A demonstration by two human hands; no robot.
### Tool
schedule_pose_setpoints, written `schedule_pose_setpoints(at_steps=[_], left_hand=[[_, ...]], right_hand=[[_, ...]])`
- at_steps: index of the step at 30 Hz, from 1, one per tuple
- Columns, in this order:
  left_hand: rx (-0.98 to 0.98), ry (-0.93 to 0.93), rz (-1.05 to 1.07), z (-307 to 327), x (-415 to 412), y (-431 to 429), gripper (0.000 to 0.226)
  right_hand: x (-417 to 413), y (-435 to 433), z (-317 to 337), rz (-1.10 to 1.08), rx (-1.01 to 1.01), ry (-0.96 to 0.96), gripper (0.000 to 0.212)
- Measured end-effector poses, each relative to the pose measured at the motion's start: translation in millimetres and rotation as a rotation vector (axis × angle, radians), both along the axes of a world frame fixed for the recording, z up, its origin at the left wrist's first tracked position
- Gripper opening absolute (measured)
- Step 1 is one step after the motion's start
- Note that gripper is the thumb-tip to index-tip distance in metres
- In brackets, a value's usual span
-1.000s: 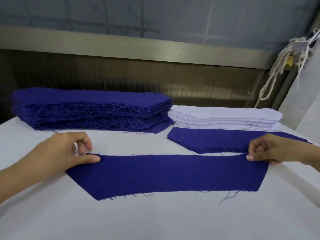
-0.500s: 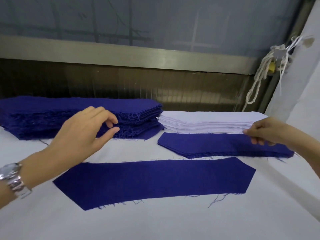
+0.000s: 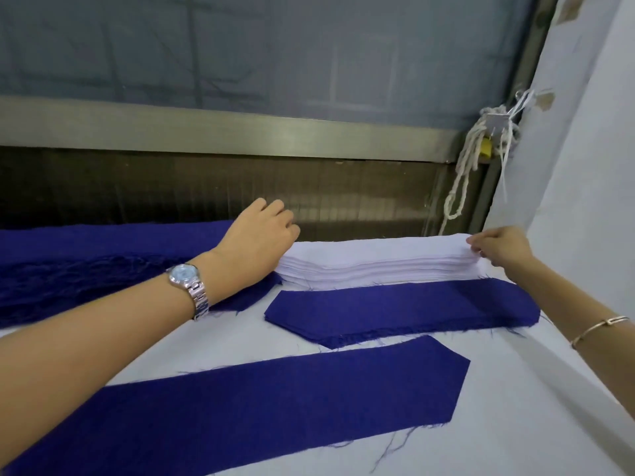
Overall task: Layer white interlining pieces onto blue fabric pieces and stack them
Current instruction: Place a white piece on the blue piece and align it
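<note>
Both arms reach out to the two ends of the white stack (image 3: pixel 378 266).
The left hand (image 3: pixel 261 238) lies knuckles-up on its left end, grip unclear; the right hand (image 3: pixel 498 250) pinches the top layers at the right end. A blue piece (image 3: pixel 275 407) lies flat nearby.

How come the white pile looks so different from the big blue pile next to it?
The white pile has neat edges; the big blue pile has frayed edges with loose threads. The left hand and right hand are at the white pile's ends; the big blue pile just lies under the left wrist. Both are stacks of flat pieces at the far side of the table.
</note>
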State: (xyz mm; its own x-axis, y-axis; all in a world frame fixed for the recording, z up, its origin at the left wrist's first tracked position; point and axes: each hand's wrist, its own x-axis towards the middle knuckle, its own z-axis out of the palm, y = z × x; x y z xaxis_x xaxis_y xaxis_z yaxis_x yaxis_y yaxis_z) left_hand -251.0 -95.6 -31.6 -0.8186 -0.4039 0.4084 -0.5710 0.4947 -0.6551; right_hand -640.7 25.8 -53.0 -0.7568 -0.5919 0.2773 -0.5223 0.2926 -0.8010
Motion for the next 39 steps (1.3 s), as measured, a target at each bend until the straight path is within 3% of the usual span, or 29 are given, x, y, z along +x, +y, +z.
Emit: schedule_pose_setpoints(at_steps=[8, 14, 22, 28, 39], left_hand=[[0.115, 0.021, 0.041, 2.9, -28.6, -24.1, 0.021], [0.186, 0.002, 0.069, -5.4, -31.1, -30.3, 0.029], [0.387, 0.149, 0.079, -5.1, -32.3, -39.5, 0.020], [0.379, 0.222, 0.032, -5.2, -31.9, -43.6, 0.017], [0.420, 0.219, 0.060, -7.1, -36.1, -46.0, 0.024]], right_hand=[[-27.6, -27.9, -20.8, -0.144, 0.073, 0.150, 0.026], [-39.1, -34.7, -25.1, -0.229, 0.115, 0.222, 0.025], [-46.2, -39.0, -25.2, -0.236, 0.195, 0.279, 0.024], [-44.8, -40.4, -22.1, -0.216, 0.145, 0.339, 0.020], [-56.0, -47.3, -22.4, -0.225, 0.240, 0.314, 0.022]])
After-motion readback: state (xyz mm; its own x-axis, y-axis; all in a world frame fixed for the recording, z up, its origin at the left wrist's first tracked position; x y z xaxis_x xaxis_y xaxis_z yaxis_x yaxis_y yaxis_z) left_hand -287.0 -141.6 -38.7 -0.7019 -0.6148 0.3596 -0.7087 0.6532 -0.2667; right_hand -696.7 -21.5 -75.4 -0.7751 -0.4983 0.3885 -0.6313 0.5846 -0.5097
